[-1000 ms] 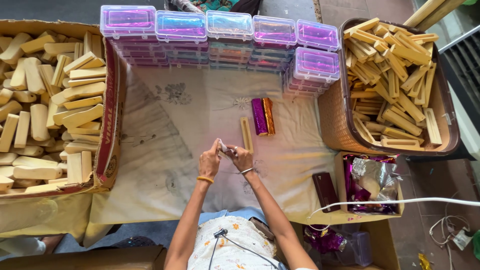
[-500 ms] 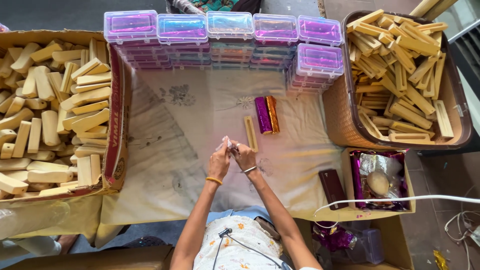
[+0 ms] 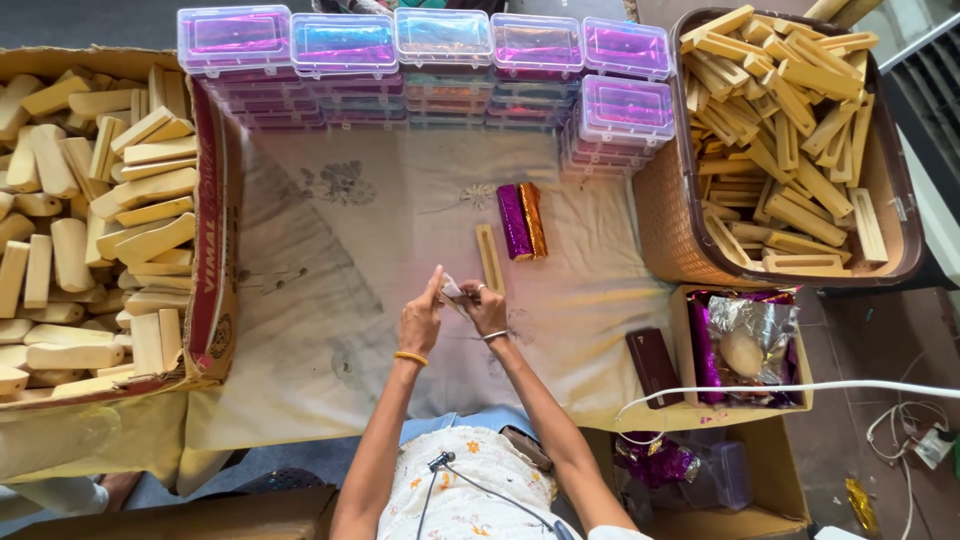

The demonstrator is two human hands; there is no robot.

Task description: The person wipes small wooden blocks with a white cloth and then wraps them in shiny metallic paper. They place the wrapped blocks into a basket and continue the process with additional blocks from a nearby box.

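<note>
Foil scrap: small silvery piece [image 3: 452, 291] being pinched between both hands, above the pale printed cloth [image 3: 330, 260].
Left hand [image 3: 420, 320]: fingers closing on the scrap's left edge, orange bangle showing at the wrist.
Right hand [image 3: 485, 308]: fingertips gripping the scrap's right side.
Loose stick: pale wooden stick [image 3: 489, 257] lying just beyond the hands.
Wrapped pair: purple and gold foil-wrapped sticks [image 3: 522, 221] lying side by side.
Packages: clear plastic lidded boxes [image 3: 430, 45] sitting stacked along the far edge.
</note>
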